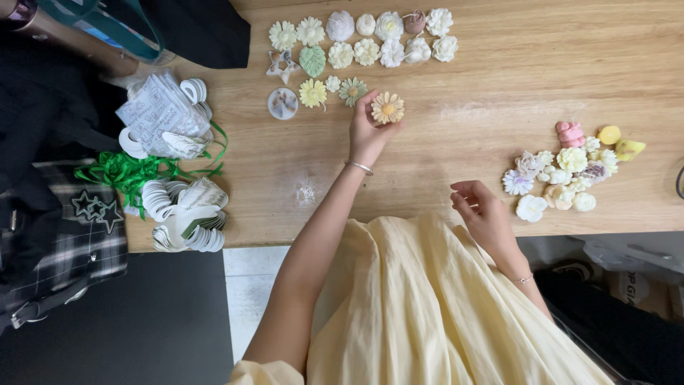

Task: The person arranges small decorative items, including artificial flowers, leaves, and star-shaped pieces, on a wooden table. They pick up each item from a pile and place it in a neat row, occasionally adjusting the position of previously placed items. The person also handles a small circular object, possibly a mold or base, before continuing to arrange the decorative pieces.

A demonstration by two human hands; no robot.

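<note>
My left hand (368, 132) grips a peach daisy-shaped wax flower (387, 108) on the wooden table (513, 78), at the right end of a short row of flowers. Above it lie two neat rows of pale flower-shaped pieces (363, 43), white, cream, green and pink. My right hand (481, 210) hovers at the table's near edge, palm up, fingers loosely curled, holding nothing. To its right sits a loose heap of small flower pieces (563, 175) with a pink one (570, 133) and yellow ones (620, 142).
A stack of white paper tags (187, 214) with green ribbon (128, 171) and printed cards (160, 114) lies at the table's left end. Dark bags and a plaid cloth (64, 242) fill the left side. My yellow skirt (427, 306) covers my lap.
</note>
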